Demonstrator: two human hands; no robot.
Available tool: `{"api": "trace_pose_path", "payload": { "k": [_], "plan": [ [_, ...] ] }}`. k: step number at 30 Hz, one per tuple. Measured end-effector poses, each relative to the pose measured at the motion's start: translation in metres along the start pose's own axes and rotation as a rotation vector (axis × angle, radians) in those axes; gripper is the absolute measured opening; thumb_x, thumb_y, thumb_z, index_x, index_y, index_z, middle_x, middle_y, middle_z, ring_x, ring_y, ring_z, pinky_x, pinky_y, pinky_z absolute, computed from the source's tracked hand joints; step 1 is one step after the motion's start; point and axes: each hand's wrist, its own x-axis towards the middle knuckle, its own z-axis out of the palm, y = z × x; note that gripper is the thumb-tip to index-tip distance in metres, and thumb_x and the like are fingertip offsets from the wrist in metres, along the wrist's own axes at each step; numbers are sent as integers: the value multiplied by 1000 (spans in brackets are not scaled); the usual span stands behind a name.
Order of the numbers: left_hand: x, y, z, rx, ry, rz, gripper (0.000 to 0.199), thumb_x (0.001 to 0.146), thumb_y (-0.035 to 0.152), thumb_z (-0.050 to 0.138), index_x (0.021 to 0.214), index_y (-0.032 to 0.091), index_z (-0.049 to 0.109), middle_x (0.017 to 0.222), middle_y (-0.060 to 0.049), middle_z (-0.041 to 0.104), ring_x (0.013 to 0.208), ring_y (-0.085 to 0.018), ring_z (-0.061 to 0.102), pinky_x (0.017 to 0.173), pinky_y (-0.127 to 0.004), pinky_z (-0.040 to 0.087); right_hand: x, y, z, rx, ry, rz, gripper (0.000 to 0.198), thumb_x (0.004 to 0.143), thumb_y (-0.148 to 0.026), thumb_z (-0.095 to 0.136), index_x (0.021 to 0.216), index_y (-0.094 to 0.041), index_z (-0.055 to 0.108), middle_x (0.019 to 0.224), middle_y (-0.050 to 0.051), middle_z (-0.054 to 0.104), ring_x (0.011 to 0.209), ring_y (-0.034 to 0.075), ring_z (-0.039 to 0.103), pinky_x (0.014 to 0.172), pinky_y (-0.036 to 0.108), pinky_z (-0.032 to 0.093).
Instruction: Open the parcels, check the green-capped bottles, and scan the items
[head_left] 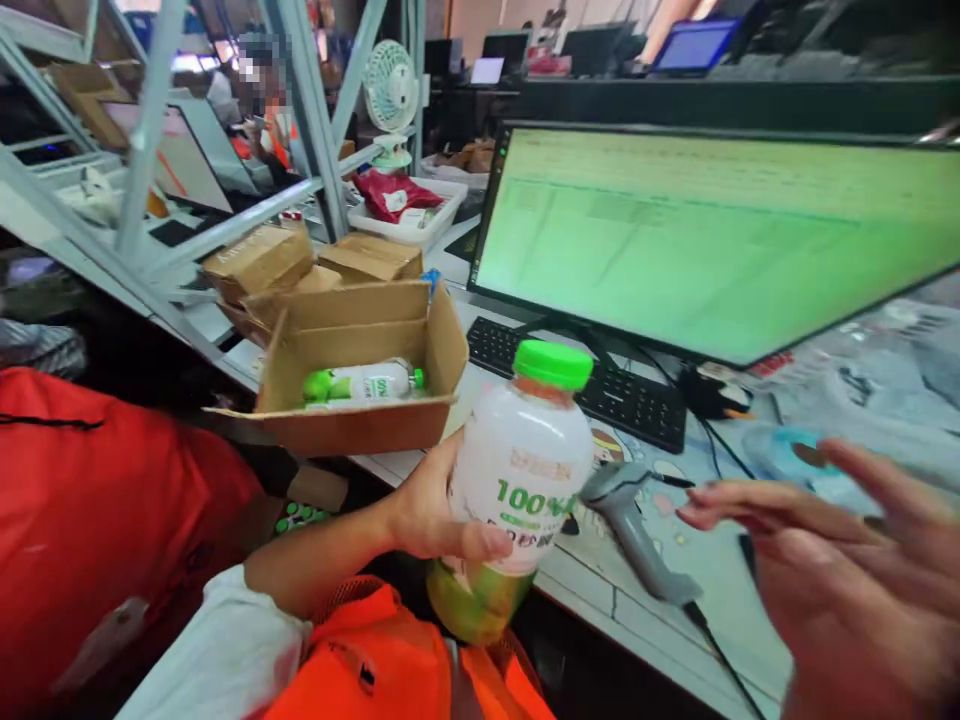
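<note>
Here the left hand [427, 505] holds a white bottle [517, 470] with a green cap, thumb across the label and fingers [480, 543] wrapped round the lower half. The bottle stands nearly upright in the air just over the near edge of the table [720, 580]. The right hand [840, 570] hovers open to the right of it, fingers spread wide and holding nothing, blurred by motion. Between the two hands a grey handheld scanner [630, 510] lies on the table with its cable running toward the near edge. Behind it sit a black keyboard [600, 385] and a monitor [712, 240] with a green screen. Toward the left edge an open cardboard box [360, 370] contains a second bottle [364, 383] lying on its side.
</note>
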Motion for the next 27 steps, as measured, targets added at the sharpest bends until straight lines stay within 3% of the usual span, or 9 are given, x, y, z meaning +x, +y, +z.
{"api": "trace_pose_path", "payload": {
  "k": [2,6,9,11,14,17,22,27],
  "plan": [
    [1,63,6,165,82,-29,92,62,52,95,140,20,59,121,-16,74,109,-38,73,93,-50,62,21,-16,10,39,-14,141,62,80,-41,81,138,-31,63,86,5,78,73,25,74,68,44,63],
    [15,192,3,652,127,-47,100,59,50,96,147,24,56,126,-12,73,112,-37,70,99,-49,59,41,-34,22,-98,-102,440,72,79,-56,79,140,-24,60,90,8,78,71,25,73,69,43,64],
    [42,266,-24,944,137,-45,97,62,51,94,147,22,56,120,-10,73,108,-37,71,101,-50,56,42,-35,29,-160,-121,556,80,77,-63,76,143,-21,58,90,8,78,74,25,73,73,44,65],
    [65,293,-56,1107,168,-42,99,61,49,94,147,18,56,121,-11,72,113,-40,70,105,-52,52,36,-32,32,-195,-104,592,83,77,-65,75,144,-19,58,89,9,77,75,26,74,75,44,65],
    [92,295,-109,1391,172,-184,100,66,49,89,152,18,48,125,-13,70,118,-43,67,107,-53,49,15,-23,34,-240,-63,663,88,73,-68,76,143,-17,58,88,9,77,75,26,74,75,44,64],
    [99,269,-144,1578,26,-418,97,71,51,83,154,19,44,126,-16,71,116,-43,68,101,-50,52,-16,-12,30,-278,-27,746,91,71,-69,77,142,-16,58,88,9,76,76,26,74,75,42,64],
    [83,208,-167,1661,-239,-657,92,73,57,79,149,18,44,126,-20,71,114,-43,70,96,-50,54,-64,4,27,-304,49,802,90,74,-65,75,146,-14,56,84,8,76,72,24,73,69,39,63],
    [80,158,-190,1608,-410,-796,102,70,53,83,152,15,37,131,-23,69,118,-43,69,98,-50,54,-73,16,45,-301,15,867,90,74,-62,75,147,-13,55,83,8,76,71,24,73,68,39,63]
  ]
}}
